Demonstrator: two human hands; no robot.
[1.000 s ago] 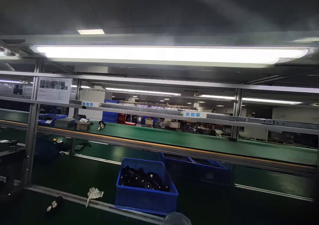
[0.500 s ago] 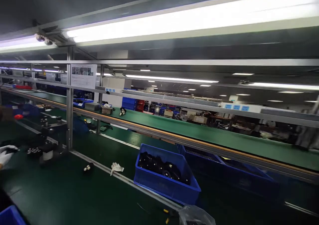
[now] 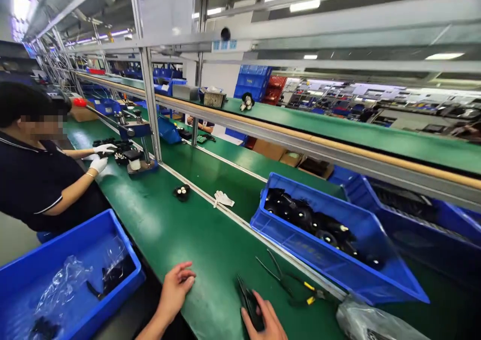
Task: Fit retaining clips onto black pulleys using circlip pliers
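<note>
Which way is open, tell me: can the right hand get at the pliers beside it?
Probably yes: the right hand rests on a black part, and bare green mat separates it from the pliers.

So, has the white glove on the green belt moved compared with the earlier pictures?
No. The white glove lies against the metal rail, left of the blue bin of black parts, as it did before. Only the camera turned and dipped.

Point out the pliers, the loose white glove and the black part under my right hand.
pliers (image 3: 285,280), head view, handles.
white glove (image 3: 223,198), head view, palm.
black part (image 3: 248,302), head view, exposed top.
</note>
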